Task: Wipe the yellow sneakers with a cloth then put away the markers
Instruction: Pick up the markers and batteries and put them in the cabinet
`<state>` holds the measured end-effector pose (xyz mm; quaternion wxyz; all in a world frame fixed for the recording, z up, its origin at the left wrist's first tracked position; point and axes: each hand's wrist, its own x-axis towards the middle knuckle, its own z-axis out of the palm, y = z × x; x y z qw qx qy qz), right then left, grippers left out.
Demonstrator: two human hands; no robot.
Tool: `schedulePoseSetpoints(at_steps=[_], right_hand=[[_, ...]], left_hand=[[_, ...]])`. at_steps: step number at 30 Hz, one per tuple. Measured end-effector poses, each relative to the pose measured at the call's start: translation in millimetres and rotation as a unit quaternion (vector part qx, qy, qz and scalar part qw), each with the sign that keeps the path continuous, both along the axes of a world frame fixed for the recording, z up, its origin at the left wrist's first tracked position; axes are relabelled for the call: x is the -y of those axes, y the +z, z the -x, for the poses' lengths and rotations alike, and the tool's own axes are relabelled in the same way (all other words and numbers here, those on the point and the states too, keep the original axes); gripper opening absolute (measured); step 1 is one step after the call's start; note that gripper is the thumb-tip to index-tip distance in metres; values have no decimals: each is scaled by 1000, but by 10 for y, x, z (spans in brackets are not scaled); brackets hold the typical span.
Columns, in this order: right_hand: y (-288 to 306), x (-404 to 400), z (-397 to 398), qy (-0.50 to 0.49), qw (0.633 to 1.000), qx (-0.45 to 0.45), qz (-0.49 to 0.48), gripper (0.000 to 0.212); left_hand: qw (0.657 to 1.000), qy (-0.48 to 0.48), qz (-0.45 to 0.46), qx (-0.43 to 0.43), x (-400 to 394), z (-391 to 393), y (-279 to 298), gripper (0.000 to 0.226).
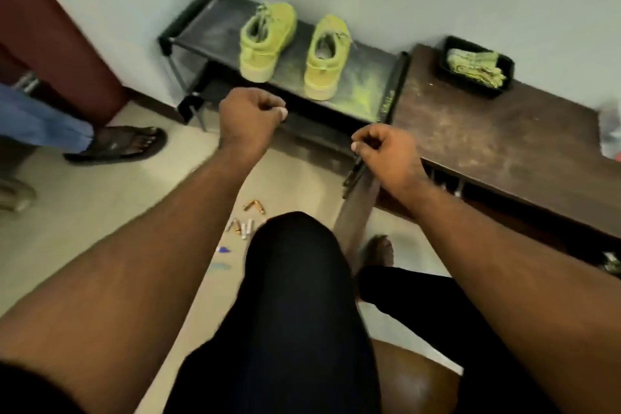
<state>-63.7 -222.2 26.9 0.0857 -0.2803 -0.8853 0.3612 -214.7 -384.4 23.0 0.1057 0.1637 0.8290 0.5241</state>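
Seated, facing the shoe rack [188, 33]. My left hand [250, 118] is curled in a loose fist, nothing visible in it. Both yellow sneakers [265, 40] stand on the rack top just ahead of it, heels toward me, long axes running away from me. My right hand [386, 155] is also curled; whether it pinches anything I cannot tell. The cloth [475, 65] lies in a black tray [443, 72] on the worktop [497, 141], ahead and right: right hand nearer. Markers [243, 225] lie on the floor by my knee.
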Motion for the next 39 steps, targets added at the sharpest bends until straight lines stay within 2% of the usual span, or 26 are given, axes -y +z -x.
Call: schedulePoseSetpoints(at_steps=[4, 9, 15, 17, 20, 22, 24, 27, 29, 32, 35, 37, 39], right_hand=[[-226, 485, 803, 133, 988, 62, -39, 12], [-1108, 928, 1472, 314, 925, 189, -96, 16], [-2279, 1245, 1768, 436, 850, 290, -58, 23], [-2610, 1390, 1788, 471, 821, 320, -37, 24], [-3017, 1623, 1793, 539, 756, 370, -33, 30], [-3290, 1787, 1790, 558, 728, 395, -45, 36], [-3522, 1941, 1774, 546, 733, 402, -57, 36], [-3843, 2154, 1748, 504, 769, 385, -79, 30], [-4020, 2260, 1722, 485, 787, 371, -91, 30], [-4257, 2394, 1628, 471, 789, 373, -124, 28], [-4333, 2451, 1588, 479, 788, 362, -136, 26], [-4232, 2365, 1643, 465, 802, 355, -118, 26], [-3955, 2196, 1738, 413, 837, 350, -75, 27]], left_hand=[[988, 112, 72, 83, 1050, 306, -743, 8], [949, 202, 107, 219, 1759, 43, -1893, 7], [872, 293, 124, 372, 2073, -422, -3017, 8], [851, 295, 130, 416, 2114, -561, -3322, 10], [845, 265, 132, 446, 2101, -715, -3697, 19], [835, 296, 139, 443, 2067, -729, -3917, 16], [807, 363, 141, 443, 1984, -696, -4089, 20], [765, 444, 141, 445, 1814, -663, -4307, 32], [752, 463, 161, 442, 1721, -675, -4393, 35], [757, 432, 201, 447, 1719, -662, -4488, 30], [759, 428, 178, 456, 1788, -596, -4465, 20], [763, 425, 175, 454, 1798, -590, -4343, 16], [776, 426, 144, 443, 1694, -583, -4107, 13]])
